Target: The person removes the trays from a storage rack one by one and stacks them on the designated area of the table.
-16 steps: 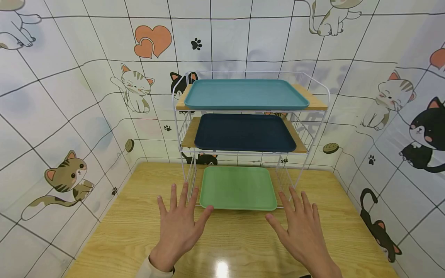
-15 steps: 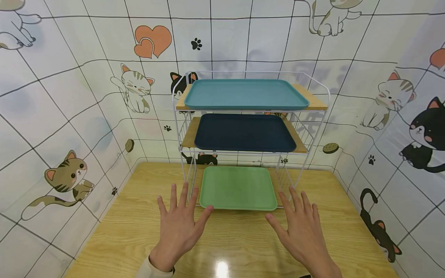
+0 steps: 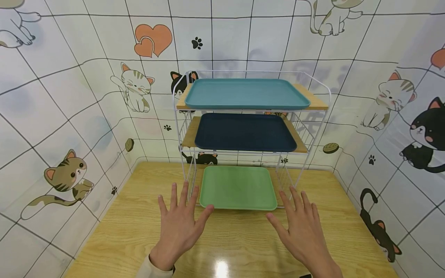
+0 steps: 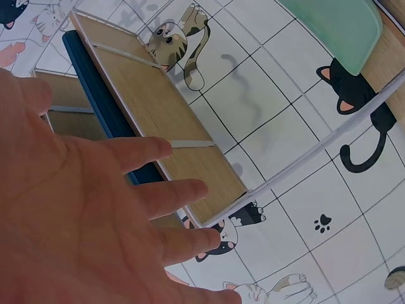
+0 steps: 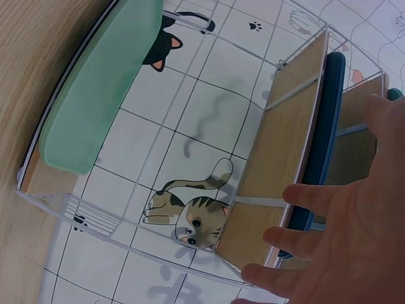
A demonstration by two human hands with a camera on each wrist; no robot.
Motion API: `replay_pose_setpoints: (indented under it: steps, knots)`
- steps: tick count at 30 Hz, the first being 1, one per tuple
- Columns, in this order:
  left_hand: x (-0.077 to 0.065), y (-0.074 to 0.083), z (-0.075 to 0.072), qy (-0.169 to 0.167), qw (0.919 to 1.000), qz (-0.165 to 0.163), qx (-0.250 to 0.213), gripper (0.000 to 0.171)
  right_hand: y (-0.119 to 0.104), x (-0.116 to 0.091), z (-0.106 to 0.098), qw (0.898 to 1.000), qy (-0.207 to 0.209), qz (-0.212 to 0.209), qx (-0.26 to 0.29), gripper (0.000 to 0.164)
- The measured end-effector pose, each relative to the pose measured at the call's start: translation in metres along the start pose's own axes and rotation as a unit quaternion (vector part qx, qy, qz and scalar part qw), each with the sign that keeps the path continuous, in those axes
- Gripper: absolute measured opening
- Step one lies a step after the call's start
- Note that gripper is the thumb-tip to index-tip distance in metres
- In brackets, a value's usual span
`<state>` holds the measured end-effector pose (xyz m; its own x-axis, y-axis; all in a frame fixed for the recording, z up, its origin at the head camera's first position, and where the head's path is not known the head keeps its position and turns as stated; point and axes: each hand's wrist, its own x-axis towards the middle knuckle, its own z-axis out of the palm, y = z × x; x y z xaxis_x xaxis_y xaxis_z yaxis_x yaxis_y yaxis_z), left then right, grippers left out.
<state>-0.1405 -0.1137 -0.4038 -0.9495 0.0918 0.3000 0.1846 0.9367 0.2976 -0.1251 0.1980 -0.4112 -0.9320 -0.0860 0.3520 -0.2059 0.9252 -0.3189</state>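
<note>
Both hands hover with fingers spread in front of a three-tier white wire rack point(image 3: 309, 154). My left hand point(image 3: 180, 227) is at the rack's lower left, palm toward it, holding nothing. At the lower right my right hand point(image 3: 302, 227) mirrors it, also holding nothing. On the bottom tier lies a green tray point(image 3: 238, 188), between the two hands in the head view. A dark navy tray point(image 3: 245, 132) rests on the middle wooden shelf, and a teal tray point(image 3: 247, 94) on the top one. Both wrist views show spread fingers overlapping the wooden shelf point(image 4: 145, 82) undersides.
The rack stands at the back of a light wooden table point(image 3: 114, 231). Behind and on both sides rise white tile-patterned walls point(image 3: 87, 77) printed with cartoon cats, paws and hearts. Thin wire side panels point(image 5: 95, 215) flank the bottom tier.
</note>
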Motion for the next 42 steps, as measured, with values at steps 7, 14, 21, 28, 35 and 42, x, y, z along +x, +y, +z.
replay_pose_setpoints:
  steps: [7, 14, 21, 28, 35, 42]
  knots:
    - [0.007, 0.0, -0.004, 0.023, 0.9986, -0.004, -0.046, 0.076, -0.001, 0.004, -0.009, 0.998, -0.01, 0.015, 0.055, 0.074]
    - [0.017, -0.002, -0.004, 0.062, 0.9897, -0.003, -0.129, 0.07, -0.001, 0.013, -0.025, 0.996, -0.016, 0.024, 0.084, 0.073]
    - [0.026, -0.005, -0.002, 0.088, 0.9681, -0.019, -0.234, 0.059, -0.002, 0.022, -0.038, 0.996, 0.001, 0.017, 0.086, 0.07]
    - [0.037, -0.012, -0.004, 0.102, 0.9327, -0.049, -0.343, 0.052, -0.005, 0.031, -0.056, 0.994, 0.005, 0.015, 0.107, 0.065]
    - [0.053, -0.016, -0.006, 0.134, 0.9006, -0.052, -0.41, 0.047, -0.011, 0.043, -0.075, 0.991, 0.028, -0.003, 0.133, 0.061]
    - [0.074, -0.021, -0.007, 0.139, 0.8771, -0.069, -0.455, 0.053, -0.017, 0.059, -0.096, 0.985, 0.056, -0.032, 0.163, 0.057]
